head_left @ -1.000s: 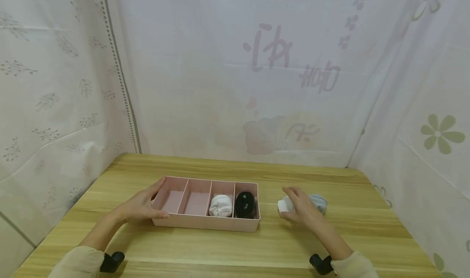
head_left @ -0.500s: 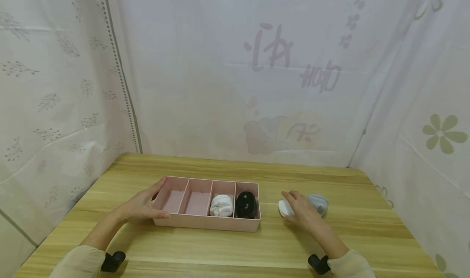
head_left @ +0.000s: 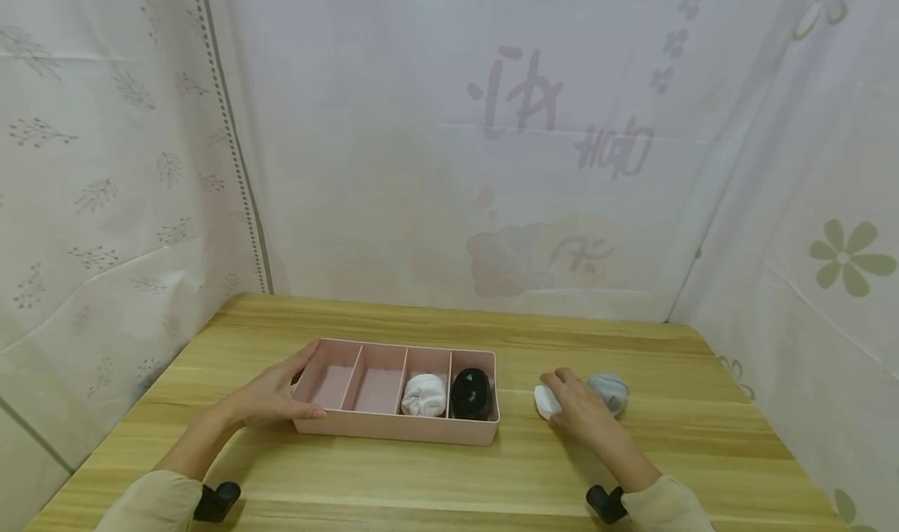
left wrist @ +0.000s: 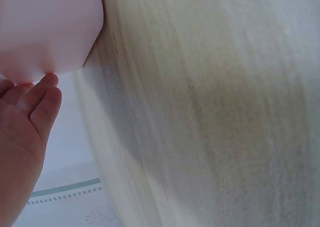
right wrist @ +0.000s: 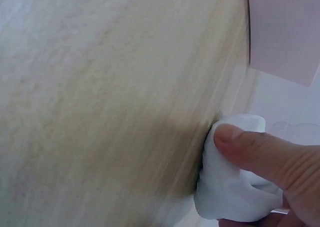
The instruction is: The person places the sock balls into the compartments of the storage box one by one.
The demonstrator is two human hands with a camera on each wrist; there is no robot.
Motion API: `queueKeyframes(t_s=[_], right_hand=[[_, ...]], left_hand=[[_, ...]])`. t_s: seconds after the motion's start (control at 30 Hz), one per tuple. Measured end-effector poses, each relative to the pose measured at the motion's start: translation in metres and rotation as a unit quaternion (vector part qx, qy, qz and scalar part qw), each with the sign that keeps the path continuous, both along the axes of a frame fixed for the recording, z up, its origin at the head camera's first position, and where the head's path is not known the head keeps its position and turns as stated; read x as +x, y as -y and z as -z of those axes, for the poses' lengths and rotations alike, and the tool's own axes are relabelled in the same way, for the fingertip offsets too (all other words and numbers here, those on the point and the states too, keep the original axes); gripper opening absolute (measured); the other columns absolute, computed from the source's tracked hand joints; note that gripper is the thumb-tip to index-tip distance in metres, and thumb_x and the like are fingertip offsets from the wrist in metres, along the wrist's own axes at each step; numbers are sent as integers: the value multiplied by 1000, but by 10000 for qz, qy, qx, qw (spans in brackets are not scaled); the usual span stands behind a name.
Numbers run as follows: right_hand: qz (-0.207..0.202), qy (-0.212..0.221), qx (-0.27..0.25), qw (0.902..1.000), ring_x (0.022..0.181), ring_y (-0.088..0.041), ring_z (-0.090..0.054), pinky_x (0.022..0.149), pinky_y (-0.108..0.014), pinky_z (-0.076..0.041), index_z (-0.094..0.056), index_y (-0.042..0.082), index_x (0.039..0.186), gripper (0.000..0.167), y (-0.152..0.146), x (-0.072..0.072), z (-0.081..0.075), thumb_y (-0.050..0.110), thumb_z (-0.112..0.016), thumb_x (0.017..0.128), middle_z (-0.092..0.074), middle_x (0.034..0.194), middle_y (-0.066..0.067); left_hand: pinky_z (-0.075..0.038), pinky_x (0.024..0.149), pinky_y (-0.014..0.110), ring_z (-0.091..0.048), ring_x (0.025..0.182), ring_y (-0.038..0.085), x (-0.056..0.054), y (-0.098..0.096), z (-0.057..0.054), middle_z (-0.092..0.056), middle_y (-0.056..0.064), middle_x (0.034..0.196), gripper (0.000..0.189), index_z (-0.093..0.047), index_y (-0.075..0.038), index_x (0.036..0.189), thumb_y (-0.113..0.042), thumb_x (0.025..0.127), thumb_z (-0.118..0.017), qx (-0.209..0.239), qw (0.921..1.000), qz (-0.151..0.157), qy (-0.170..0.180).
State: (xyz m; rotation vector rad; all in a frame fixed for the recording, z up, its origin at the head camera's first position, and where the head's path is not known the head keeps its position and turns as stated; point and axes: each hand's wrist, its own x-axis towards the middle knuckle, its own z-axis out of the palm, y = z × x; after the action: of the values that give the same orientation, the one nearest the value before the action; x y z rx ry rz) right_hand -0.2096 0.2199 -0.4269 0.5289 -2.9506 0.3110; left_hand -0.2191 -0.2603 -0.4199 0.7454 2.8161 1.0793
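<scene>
A pink divided box (head_left: 393, 427) rests on the table, its left end gripped by my left hand (head_left: 267, 395), thumb along the front wall and fingers at the far side. Its third compartment from the left holds a white rolled-up sock bundle (head_left: 424, 395); a black rolled-up bundle (head_left: 470, 394) fills the rightmost one. To the right of the box, my right hand (head_left: 583, 411) holds another white rolled-up sock bundle (right wrist: 232, 192) between thumb and fingers, low over or on the tabletop. Just behind that hand lies a grey-blue bundle (head_left: 609, 391), partly hidden by it.
The wooden table (head_left: 393, 485) ends at a pale printed curtain (head_left: 365, 204) at the back, with more curtain on both sides. Two left compartments of the box hold nothing visible. Black wrist mounts (head_left: 218, 501) sit at both sleeves.
My right fingers have drawn in around the white bundle, which has turned slightly, and the hand has shifted a little off the grey-blue bundle. The left hand and box stay put.
</scene>
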Motion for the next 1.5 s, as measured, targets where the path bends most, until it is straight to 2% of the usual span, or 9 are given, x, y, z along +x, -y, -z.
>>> queueKeyframes(t_s=[0.23,0.5,0.67,0.77,0.93,1.07,1.23,1.5], right_hand=[[28,-7,-61,10000,93,-36,-59,74,-45,-52,-57,2,114,53,0,1,1,-2,-80,67,-55,113,-21],[65,-367,-161,9992,93,-35,-59,73,-43,-53,-58,5,113,50,-2,0,6,2,-81,68,-57,110,-18],[-16,-753,-579,9955,97,-36,-59,76,-45,-53,-57,4,116,53,1,-2,-2,3,-81,69,-56,113,-20],[-224,-1193,-879,9887,96,-35,-60,76,-45,-53,-57,2,116,55,5,-5,-10,3,-82,67,-58,112,-21],[-618,-2035,-1227,9694,92,-32,-62,70,-41,-54,-58,3,117,58,21,-7,-26,6,-84,65,-58,113,-19],[-914,-2373,-1637,9532,88,-29,-62,66,-39,-55,-57,4,117,60,48,-6,-40,6,-85,64,-57,111,-17],[-1454,-2460,-2112,9347,92,-28,-62,70,-37,-56,-56,4,117,59,91,-3,-51,4,-84,66,-55,112,-15],[-2150,-2181,-2157,9272,94,-23,-62,75,-31,-56,-53,6,121,58,151,0,-52,8,-82,70,-53,117,-12]], left_hand=[[-27,100,63,-27,131,50,1,-1,0,-20,36,147,112,-13,12,145,-34,70,-82,49,10000,40,-4],[-26,100,64,-26,131,52,1,-2,-2,-20,37,146,112,-14,12,145,-33,69,-83,70,10000,28,14],[-26,100,64,-27,131,52,1,-2,-3,-20,36,147,112,-14,12,145,-34,69,-82,23,10000,31,-12],[-25,100,63,-26,132,51,0,-2,-3,-20,36,147,112,-13,11,145,-34,69,-82,-6,10000,34,-27],[-26,100,64,-27,131,51,-1,-2,-3,-20,36,147,112,-13,12,145,-33,69,-82,-18,10000,52,-52],[-26,100,64,-26,131,51,0,-2,-5,-20,36,147,111,-13,13,145,-33,70,-82,14,10000,69,-42],[-25,100,64,-26,131,52,1,-2,-4,-20,36,147,112,-13,12,145,-33,70,-82,35,10000,30,-5],[-27,99,64,-27,131,52,2,-2,0,-20,36,147,111,-13,12,145,-32,70,-82,61,10000,28,2]])
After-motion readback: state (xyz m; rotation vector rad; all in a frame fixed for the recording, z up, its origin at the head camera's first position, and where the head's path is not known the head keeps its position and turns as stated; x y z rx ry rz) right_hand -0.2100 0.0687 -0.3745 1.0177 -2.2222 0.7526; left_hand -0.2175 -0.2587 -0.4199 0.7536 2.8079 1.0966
